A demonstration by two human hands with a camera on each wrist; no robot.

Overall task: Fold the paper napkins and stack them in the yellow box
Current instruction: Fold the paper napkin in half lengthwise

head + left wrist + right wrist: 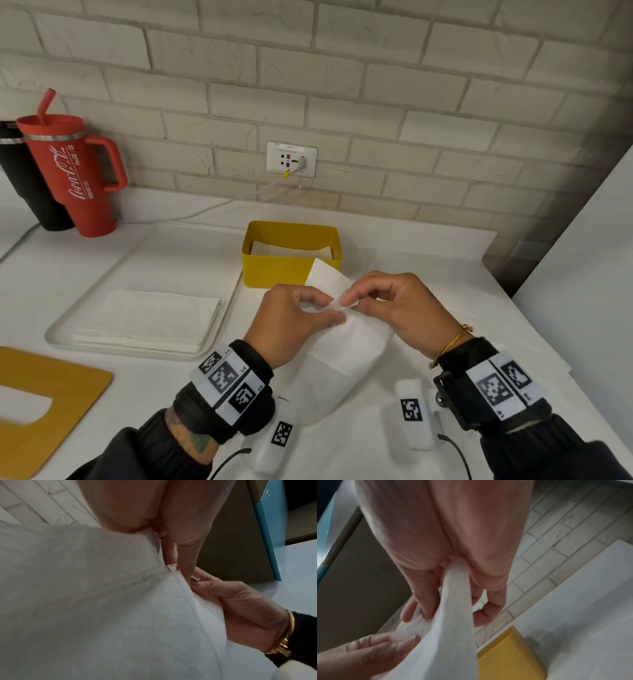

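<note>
napkin point(352, 339) was pinched at its upper edge by left hand point(291, 318) and right hand point(400, 308), its long axis running near-to-far, with the yellow box point(291, 270) just beyond, slightly left.

Right hand point(453, 561) pinches a napkin point(453, 635) above the yellow box point(505, 655).
</note>
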